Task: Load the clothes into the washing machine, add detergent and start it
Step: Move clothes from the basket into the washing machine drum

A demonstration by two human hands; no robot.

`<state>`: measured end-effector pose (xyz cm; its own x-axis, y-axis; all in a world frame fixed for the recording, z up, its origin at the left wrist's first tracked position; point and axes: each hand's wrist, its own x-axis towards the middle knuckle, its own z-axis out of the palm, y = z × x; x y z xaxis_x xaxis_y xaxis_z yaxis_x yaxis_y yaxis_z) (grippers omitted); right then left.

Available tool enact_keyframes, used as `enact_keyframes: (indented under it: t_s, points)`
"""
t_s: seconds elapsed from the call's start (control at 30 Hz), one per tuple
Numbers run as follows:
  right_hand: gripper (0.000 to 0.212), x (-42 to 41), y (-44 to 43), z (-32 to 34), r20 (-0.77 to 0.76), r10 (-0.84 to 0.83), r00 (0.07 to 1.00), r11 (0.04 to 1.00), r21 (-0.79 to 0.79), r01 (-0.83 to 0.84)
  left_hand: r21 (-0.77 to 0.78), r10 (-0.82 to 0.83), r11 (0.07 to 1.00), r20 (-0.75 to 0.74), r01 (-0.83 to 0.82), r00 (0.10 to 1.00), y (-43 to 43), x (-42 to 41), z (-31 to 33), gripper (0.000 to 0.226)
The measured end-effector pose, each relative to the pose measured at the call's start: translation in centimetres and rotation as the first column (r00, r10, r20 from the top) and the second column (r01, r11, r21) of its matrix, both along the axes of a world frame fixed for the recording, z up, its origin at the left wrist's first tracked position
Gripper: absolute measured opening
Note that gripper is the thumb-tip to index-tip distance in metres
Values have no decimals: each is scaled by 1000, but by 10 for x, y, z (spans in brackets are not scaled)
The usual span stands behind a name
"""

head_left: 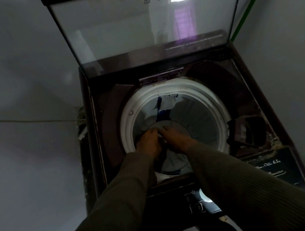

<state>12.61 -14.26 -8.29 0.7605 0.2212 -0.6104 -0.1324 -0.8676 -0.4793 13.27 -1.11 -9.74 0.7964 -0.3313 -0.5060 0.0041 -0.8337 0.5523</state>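
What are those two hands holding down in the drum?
Both the left hand and right hand seem to clutch pale cloth at its bunched top; the exact grip is hidden.

Plain grey walls (pixel 23 91) are enclosing a dim corner. A thin cable (pixel 26 120) is running along the left wall. A green strip (pixel 249 5) is slanting down the right wall (pixel 293 63).

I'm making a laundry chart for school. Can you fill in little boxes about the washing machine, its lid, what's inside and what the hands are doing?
machine: top-loading washing machine, dark body
lid: glass lid, raised
drum: white rim, some light clothes inside
left hand: reaching into drum
right hand: reaching into drum, touching the left
grip: cannot tell
detergent: none seen
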Motion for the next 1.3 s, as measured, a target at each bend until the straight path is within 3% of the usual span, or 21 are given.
enact_keyframes:
  t_s: [0.23,0.53,0.73,0.97,1.3]
  points:
    - [71,-8,-35,24,218,83,972,950,-313,-11,269,-212,953,254,141,944,-20,-3,25,72]
    - [75,-46,-108,75,415,53,908,840,-510,184,225,-299,951,483,213,823,-84,-10,73,68]
    - [68,-83,-163,107,499,-92,862,818,-456,351,208,-372,928,536,309,757,-161,-32,103,66]
    - [73,-141,-236,118,576,-224,786,748,-416,517,178,-428,893,623,414,655,-239,-66,116,72]
    - [82,-256,-323,87,507,-426,749,668,-382,638,229,-593,778,575,584,564,-349,-144,102,75]
